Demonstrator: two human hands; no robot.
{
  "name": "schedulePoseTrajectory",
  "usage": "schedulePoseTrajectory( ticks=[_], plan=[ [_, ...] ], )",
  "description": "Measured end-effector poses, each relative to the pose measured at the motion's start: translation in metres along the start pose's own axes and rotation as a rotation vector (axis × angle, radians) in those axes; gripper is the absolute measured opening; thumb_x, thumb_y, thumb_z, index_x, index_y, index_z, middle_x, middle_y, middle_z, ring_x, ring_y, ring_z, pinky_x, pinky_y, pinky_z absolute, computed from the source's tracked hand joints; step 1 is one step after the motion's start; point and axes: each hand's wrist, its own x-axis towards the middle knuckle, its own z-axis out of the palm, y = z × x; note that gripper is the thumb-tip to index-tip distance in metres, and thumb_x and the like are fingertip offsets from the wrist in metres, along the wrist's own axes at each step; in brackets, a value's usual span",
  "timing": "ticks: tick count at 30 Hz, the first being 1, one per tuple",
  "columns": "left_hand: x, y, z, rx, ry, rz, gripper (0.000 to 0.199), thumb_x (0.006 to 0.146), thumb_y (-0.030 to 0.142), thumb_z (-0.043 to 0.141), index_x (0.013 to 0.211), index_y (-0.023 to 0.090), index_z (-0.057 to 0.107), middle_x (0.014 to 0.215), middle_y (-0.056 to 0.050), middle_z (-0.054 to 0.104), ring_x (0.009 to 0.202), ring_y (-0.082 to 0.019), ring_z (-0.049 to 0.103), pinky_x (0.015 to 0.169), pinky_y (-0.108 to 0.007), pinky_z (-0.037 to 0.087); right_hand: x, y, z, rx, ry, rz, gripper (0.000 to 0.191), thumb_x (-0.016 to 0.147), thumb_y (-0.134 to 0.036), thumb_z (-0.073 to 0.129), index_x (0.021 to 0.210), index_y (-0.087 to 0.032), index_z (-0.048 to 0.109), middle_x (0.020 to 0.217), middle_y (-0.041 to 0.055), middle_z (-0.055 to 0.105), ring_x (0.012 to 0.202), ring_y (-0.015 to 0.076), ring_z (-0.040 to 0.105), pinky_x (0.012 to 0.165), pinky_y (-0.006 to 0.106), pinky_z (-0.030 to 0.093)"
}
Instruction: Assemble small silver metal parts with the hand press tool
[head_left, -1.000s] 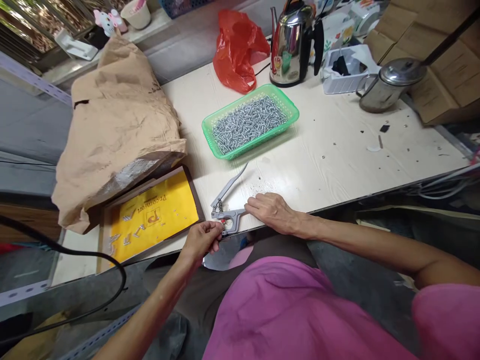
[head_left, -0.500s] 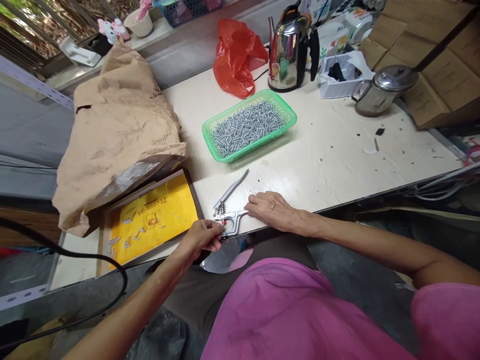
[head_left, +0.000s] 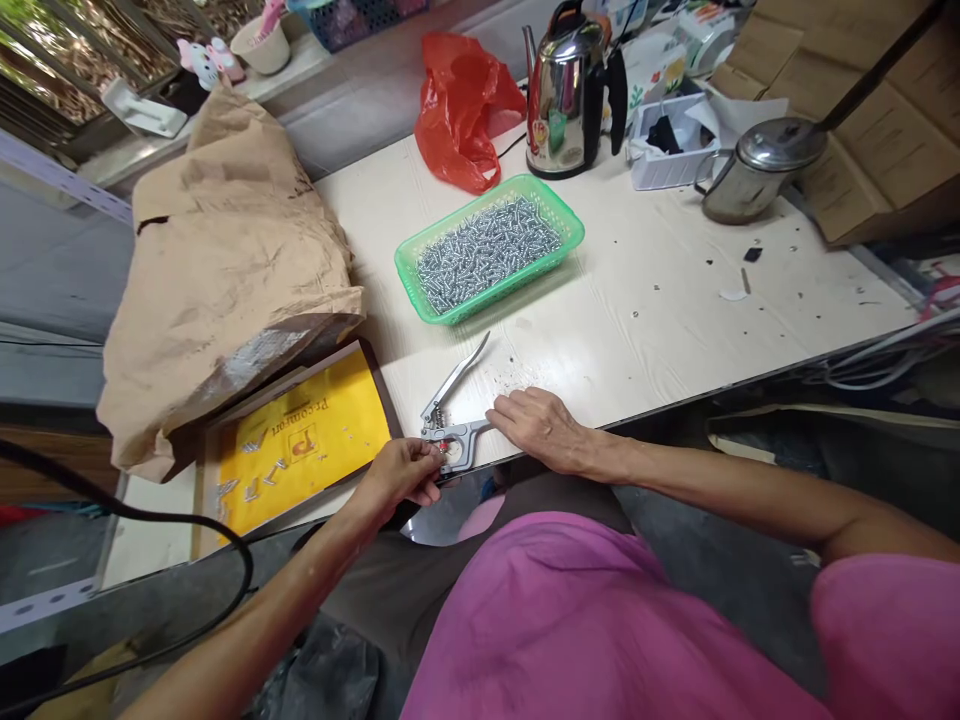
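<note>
A metal hand tool (head_left: 459, 437) with a spring and a raised lever lies at the table's front edge. My right hand (head_left: 536, 425) is closed round the end of its lower handle. At the tool's head, my left hand (head_left: 411, 470) is pinched; whatever its fingertips hold is too small to make out. Beyond the tool sits a green basket (head_left: 574, 232) full of small silver springs or screw-like parts. On the left, a shallow box with a yellow lining (head_left: 349, 400) has several small metal pieces on it.
A large brown paper bag (head_left: 232, 240) stands behind the yellow-lined box. Along the back are a red plastic bag (head_left: 461, 110), a steel kettle (head_left: 562, 110), a white tray (head_left: 667, 165) and a metal pot (head_left: 757, 175). Small scraps dot the table's right side.
The view has shifted slightly, so the table's things appear a little further left. Both hands keep their places at the tool.
</note>
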Motion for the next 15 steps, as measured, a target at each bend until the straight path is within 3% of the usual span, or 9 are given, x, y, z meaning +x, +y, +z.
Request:
schedulePoseTrajectory(
  ticks=[4,15],
  plan=[
    [-0.001,-0.009,0.003,-0.092,0.031,0.049,0.048,0.060,0.056,0.076,0.074,0.016,0.053,0.050,0.004,0.057,0.039,-0.010,0.057,0.039,-0.018,0.045,-0.001,-0.001,0.001,-0.002,0.039,0.021,0.023,0.093,-0.007,0.042,0.082,-0.016,0.060,0.077,0.0036,0.058,0.068,0.0160,0.046,0.061,0.031,0.029],
    [-0.002,-0.005,0.014,-0.033,0.107,0.070,0.044,0.061,0.055,0.073,0.070,0.016,0.055,0.049,0.006,0.051,0.035,-0.009,0.052,0.034,-0.018,0.039,0.002,0.001,-0.002,0.067,-0.110,0.028,0.020,0.087,-0.002,0.043,0.087,-0.015,0.059,0.087,0.0064,0.060,0.072,0.0174,0.049,0.061,0.032,0.031]
  ],
)
